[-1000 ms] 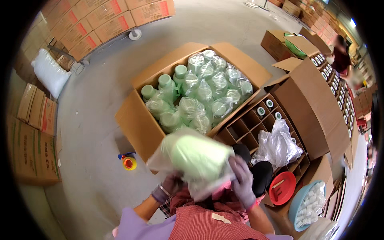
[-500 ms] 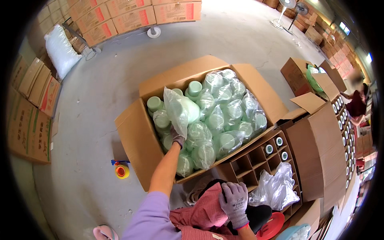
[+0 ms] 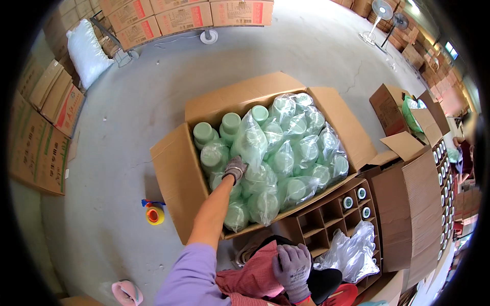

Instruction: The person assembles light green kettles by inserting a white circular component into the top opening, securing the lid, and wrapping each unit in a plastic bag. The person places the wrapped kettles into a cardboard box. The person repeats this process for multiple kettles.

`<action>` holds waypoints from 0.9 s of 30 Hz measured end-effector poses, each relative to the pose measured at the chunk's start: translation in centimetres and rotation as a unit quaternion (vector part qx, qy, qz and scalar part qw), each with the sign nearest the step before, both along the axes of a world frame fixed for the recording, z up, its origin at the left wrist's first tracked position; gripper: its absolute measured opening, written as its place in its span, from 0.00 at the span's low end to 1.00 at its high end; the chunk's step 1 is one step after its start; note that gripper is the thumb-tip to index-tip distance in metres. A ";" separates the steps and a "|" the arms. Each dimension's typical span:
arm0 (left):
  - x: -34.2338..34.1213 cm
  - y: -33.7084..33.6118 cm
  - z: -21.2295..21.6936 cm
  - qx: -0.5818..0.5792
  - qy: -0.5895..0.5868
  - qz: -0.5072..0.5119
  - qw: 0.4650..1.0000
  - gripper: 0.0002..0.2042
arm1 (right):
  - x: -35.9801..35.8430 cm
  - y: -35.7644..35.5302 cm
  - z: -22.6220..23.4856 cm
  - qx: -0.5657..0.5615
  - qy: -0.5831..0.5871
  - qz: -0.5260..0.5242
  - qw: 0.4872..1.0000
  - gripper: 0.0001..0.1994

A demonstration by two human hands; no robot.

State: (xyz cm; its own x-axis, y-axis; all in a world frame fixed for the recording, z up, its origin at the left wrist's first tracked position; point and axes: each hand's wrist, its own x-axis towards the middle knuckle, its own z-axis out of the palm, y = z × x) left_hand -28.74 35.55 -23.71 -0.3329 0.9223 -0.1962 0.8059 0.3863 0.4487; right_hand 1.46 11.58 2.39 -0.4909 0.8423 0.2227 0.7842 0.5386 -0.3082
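Many bagged green cups (image 3: 286,153) fill the big carton (image 3: 176,188); most divider box (image 3: 326,224) cells look empty. Left hand (image 3: 235,168) grips one bag (image 3: 250,143); right hand (image 3: 292,265) rests flat, holding nothing.

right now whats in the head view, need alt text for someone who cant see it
A person's gloved left hand reaches into a large open cardboard box packed with pale green cups in clear plastic bags, gripping one bag. The gloved right hand rests in the person's lap, beside a divided carton and a crumpled clear bag.
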 end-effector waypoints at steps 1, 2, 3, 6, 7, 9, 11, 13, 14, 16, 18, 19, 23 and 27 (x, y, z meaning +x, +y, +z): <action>-0.8 0.5 -1.2 -0.065 -0.013 -0.034 0.997 0.20 | 0.0 -0.1 0.0 0.002 0.000 0.004 1.000 0.12; -2.0 0.6 -1.6 -0.131 -0.022 -0.068 0.989 0.20 | 0.0 -0.1 0.3 -0.001 0.006 0.008 1.000 0.12; -2.9 0.7 -1.9 -0.196 -0.033 -0.099 0.975 0.20 | 0.2 -0.1 0.4 0.001 0.007 0.014 1.000 0.12; 0.5 0.4 8.0 -0.074 0.082 -0.142 0.984 0.19 | 0.9 0.0 -0.6 -0.004 0.011 -0.031 0.999 0.13; 0.5 0.6 11.5 -0.015 0.111 -0.130 0.985 0.19 | 0.9 0.2 -0.6 -0.005 0.008 -0.038 0.999 0.13; -1.4 -1.1 12.3 0.059 0.199 -0.105 0.972 0.21 | 0.5 0.0 -0.2 -0.010 0.000 -0.028 1.000 0.13; -5.2 -3.0 7.4 0.106 0.321 -0.095 0.936 0.24 | 0.3 -0.1 -0.1 -0.011 0.001 0.003 1.000 0.13; -4.5 -4.6 5.9 -0.110 0.314 -0.228 0.915 0.25 | 0.4 0.2 -0.2 -0.012 -0.001 0.018 1.000 0.13; -3.1 -4.5 8.4 -0.180 0.275 -0.279 0.902 0.26 | 0.5 0.3 -0.5 -0.004 0.005 0.004 1.000 0.12; -2.4 -3.3 12.5 -0.234 0.159 -0.294 0.913 0.22 | 0.3 0.2 -0.4 -0.016 0.008 -0.027 0.999 0.12; -4.4 0.8 14.6 -0.165 0.035 -0.174 0.970 0.18 | 0.3 0.4 -1.2 -0.017 0.008 -0.023 1.000 0.12; -6.9 2.8 13.7 -0.056 0.056 -0.126 0.989 0.16 | 0.2 0.4 -0.9 -0.019 0.014 -0.006 1.000 0.14; -14.4 6.8 8.4 0.054 0.144 0.101 0.983 0.30 | 0.4 0.5 1.0 -0.014 0.034 0.019 0.999 0.14; -13.8 5.9 4.8 0.011 0.058 0.201 0.978 0.50 | 0.4 1.1 0.9 -0.024 0.037 0.002 0.999 0.15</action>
